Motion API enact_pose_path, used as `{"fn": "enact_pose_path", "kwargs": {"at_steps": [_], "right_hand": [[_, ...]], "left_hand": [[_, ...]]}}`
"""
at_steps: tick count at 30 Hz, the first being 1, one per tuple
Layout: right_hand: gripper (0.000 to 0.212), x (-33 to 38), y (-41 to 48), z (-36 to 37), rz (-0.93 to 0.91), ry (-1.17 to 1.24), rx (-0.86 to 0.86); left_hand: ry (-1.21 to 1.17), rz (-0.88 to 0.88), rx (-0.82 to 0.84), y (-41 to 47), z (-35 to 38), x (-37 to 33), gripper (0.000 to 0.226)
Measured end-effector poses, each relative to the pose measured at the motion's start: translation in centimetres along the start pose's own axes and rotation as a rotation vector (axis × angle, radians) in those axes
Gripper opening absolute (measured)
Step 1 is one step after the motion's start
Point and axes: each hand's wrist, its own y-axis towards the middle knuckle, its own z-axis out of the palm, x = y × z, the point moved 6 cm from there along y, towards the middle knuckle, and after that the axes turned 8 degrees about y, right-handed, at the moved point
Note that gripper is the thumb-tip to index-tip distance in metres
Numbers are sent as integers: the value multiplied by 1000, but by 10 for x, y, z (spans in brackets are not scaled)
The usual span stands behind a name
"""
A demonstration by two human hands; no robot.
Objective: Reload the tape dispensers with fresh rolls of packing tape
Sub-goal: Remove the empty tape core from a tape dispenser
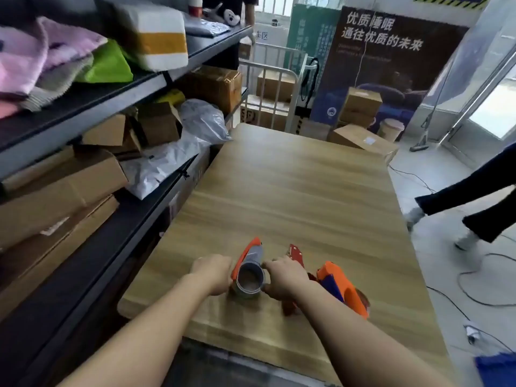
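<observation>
An orange and grey tape dispenser (250,256) lies on the wooden table (293,191) near its front edge. A roll of tape (249,280) with a brown cardboard core sits at the dispenser's near end. My left hand (213,272) grips the dispenser's left side. My right hand (286,276) pinches the roll's right rim. A second orange and blue dispenser (342,289) lies just right of my right wrist. A red metal dispenser (294,252) pokes out behind my right hand, mostly hidden.
Dark metal shelving (117,88) with cardboard boxes, plastic bags and folded cloth runs along the table's left side. A person's legs (474,208) cross the floor at right. Cables (474,289) trail on the floor. Boxes and a metal cart (273,88) stand beyond the table.
</observation>
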Motion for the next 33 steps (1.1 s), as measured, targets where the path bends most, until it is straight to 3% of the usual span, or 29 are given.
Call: {"fn": "enact_pose_path", "kwargs": {"at_steps": [5,11,15,19,23,26,28,31,33], "right_hand": [[45,-9,21,15,-29,-16,61],[45,-20,46,33,-80,18,108],[44,-21,57,40,-112,88,82],[46,-21,64,36,-135,350,-34],[37,-26,77,20,11,900,-105],[40,-27,86,8,104,1168,-77],[31,-27,90,3,166,1340,3],[22,-26,94,-6,182,1499,42],[22,-25,96,-13,196,1498,-53]], "left_hand": [[-90,-53,45,22,19,-7,29],[-209,-170,70,49,47,-12,44],[-352,-260,63,59,54,-14,35],[-508,-373,74,68,58,1,30],[-940,-390,101,78,54,16,21],[-1227,-382,212,74,44,18,17],[-1350,-368,254,75,38,20,25],[-1570,-344,290,78,31,23,29],[-1653,-289,321,78,24,21,25]]}}
